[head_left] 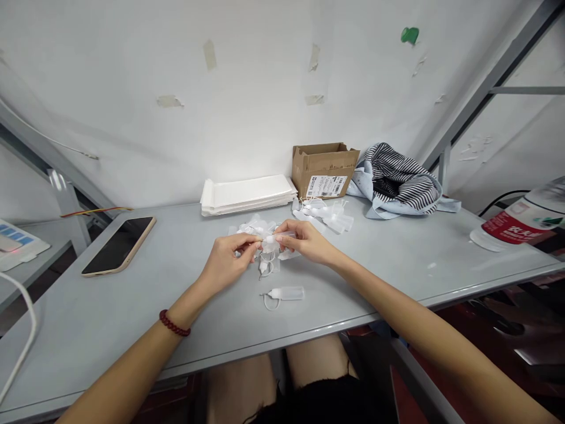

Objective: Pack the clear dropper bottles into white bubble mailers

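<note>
Between my two hands is a small translucent dropper bottle (271,239) with a white top. My right hand (304,240) is closed round its body. The fingertips of my left hand (232,258) pinch at its tip end; the exact part there is too small to make out. Under and behind the hands lies a pile of similar clear bottles (253,225). One needle-tip bottle (291,293) with a looped cap strap lies on its side nearer the table's front edge. More bottles (338,218) lie beyond my right hand.
A cardboard box (324,171) stands against the wall beside a stack of white padded envelopes (249,194). Striped cloth (399,179) is heaped to the right, near a large water bottle (521,221). A phone (119,246) lies on the grey table (176,235) at left.
</note>
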Demonstrator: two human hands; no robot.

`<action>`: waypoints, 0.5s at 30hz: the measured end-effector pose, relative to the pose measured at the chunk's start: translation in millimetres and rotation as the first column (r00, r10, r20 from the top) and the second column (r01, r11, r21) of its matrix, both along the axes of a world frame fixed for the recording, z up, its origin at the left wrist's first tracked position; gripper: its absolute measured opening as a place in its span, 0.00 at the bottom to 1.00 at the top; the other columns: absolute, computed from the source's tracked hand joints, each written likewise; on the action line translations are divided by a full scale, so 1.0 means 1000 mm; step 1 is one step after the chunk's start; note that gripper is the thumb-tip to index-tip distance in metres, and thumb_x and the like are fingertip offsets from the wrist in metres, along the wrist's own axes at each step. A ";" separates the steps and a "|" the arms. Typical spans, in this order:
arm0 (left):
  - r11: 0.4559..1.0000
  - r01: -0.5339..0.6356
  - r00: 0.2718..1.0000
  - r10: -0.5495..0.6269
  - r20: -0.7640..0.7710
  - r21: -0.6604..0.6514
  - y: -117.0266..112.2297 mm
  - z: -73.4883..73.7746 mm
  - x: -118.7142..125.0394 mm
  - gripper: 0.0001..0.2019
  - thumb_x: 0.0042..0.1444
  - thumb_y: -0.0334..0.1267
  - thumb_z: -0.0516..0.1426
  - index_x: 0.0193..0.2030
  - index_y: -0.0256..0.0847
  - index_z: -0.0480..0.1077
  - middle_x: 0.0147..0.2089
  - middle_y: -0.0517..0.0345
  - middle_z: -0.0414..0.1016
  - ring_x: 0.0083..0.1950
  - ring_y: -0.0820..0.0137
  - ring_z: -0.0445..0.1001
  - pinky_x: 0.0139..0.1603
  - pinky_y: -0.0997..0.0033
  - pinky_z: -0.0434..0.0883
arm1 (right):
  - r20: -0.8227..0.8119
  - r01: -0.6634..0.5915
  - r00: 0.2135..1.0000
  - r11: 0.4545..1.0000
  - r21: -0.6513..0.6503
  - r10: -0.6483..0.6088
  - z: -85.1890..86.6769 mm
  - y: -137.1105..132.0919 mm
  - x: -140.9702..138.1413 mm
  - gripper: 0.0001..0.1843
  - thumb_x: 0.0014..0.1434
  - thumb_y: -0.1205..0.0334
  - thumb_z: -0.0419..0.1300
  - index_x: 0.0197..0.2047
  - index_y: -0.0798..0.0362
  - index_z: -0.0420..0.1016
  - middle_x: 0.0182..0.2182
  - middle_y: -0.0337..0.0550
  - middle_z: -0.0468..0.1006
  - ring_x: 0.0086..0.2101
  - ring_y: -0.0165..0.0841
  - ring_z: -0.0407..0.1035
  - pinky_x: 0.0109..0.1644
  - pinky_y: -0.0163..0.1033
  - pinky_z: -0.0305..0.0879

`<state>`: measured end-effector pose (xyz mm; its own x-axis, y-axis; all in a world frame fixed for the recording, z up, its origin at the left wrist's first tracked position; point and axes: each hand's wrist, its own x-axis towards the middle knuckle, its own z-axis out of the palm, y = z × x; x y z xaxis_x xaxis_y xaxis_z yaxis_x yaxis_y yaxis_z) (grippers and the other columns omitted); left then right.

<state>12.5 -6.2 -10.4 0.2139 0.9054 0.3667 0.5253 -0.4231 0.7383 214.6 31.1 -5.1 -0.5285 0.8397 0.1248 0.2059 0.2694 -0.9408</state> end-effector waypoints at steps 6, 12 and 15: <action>0.999 -0.005 1.000 0.005 -0.002 -0.038 0.001 0.006 -0.003 0.11 0.53 0.36 0.58 0.42 0.37 0.76 0.32 0.58 0.78 0.26 0.75 0.71 0.29 0.74 0.68 | -0.063 0.022 0.998 1.000 0.003 -0.022 0.006 0.001 0.001 0.13 0.56 0.53 0.58 0.35 0.56 0.71 0.24 0.38 0.72 0.23 0.26 0.61 0.30 0.34 0.58; 1.000 -0.015 1.000 0.015 0.000 -0.026 0.001 0.007 -0.002 0.11 0.55 0.38 0.57 0.42 0.38 0.76 0.34 0.57 0.78 0.28 0.74 0.71 0.30 0.74 0.68 | -0.032 0.042 0.999 0.999 0.010 -0.042 0.008 0.000 0.004 0.13 0.56 0.54 0.58 0.36 0.56 0.72 0.24 0.39 0.73 0.24 0.26 0.61 0.30 0.34 0.58; 1.000 -0.013 1.000 0.013 -0.001 -0.026 0.001 0.006 -0.002 0.08 0.56 0.38 0.57 0.36 0.38 0.76 0.33 0.57 0.78 0.29 0.73 0.71 0.31 0.73 0.67 | -0.024 0.032 0.999 0.999 0.012 -0.032 0.008 0.000 0.003 0.13 0.56 0.54 0.58 0.36 0.56 0.72 0.24 0.38 0.73 0.24 0.26 0.61 0.30 0.34 0.58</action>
